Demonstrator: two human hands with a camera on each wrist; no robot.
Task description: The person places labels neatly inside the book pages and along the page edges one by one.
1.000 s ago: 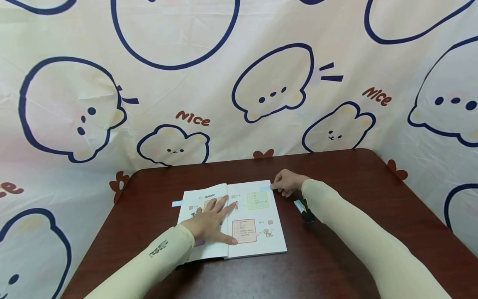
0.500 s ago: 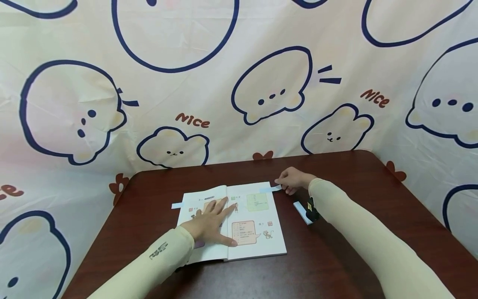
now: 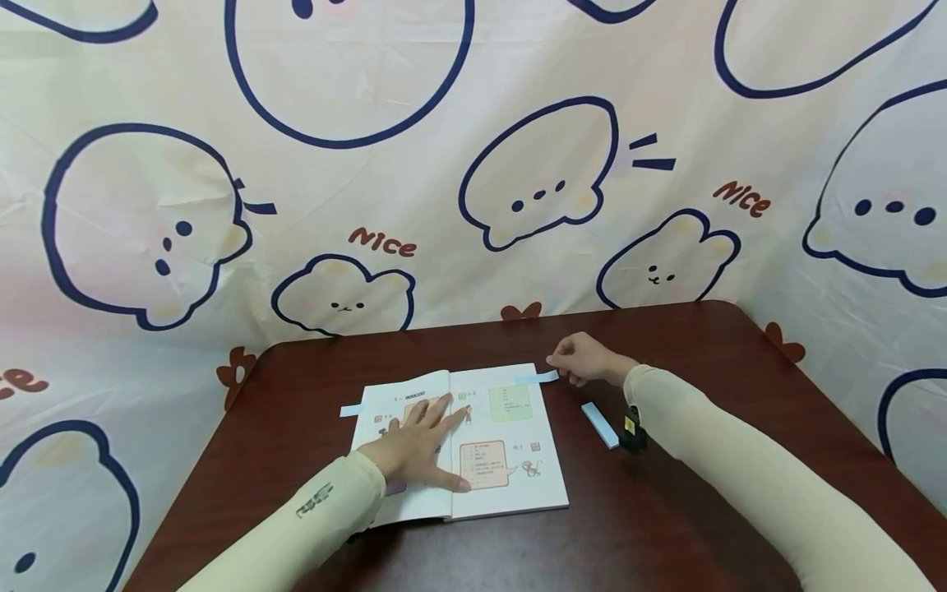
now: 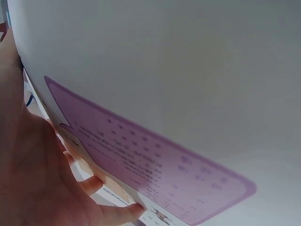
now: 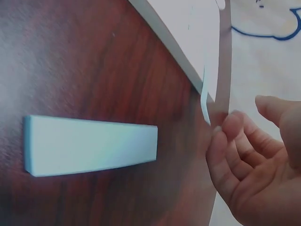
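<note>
An open book (image 3: pixel 518 496) lies on the table, the left hand (image 3: pixel 414 450) resting across its middle with fingers spread. In the left wrist view that hand (image 4: pixel 44 174) lies against a page with a purple box (image 4: pixel 141 146). A pale blue strip (image 3: pixel 546 377) sticks out past the book's upper right edge. Beside its free end is the right hand (image 3: pixel 588 360), fingers loosely bent. The right wrist view shows the thumb apart from the fingers of this hand (image 5: pixel 256 169); the strip's tip (image 5: pixel 206 110) is by the fingertips, contact unclear.
Right of the book lies a light blue block (image 3: pixel 600 425), large in the right wrist view (image 5: pixel 94 147). Another blue strip (image 3: pixel 350 410) juts from the book's left edge. A printed cloth (image 3: pixel 444 189) hangs behind the brown table (image 3: pixel 710 362).
The right hand has moved off the page edge to the right and its thumb has parted from the fingers. The strip's end now projects past the book. The left hand has stayed in place.
</note>
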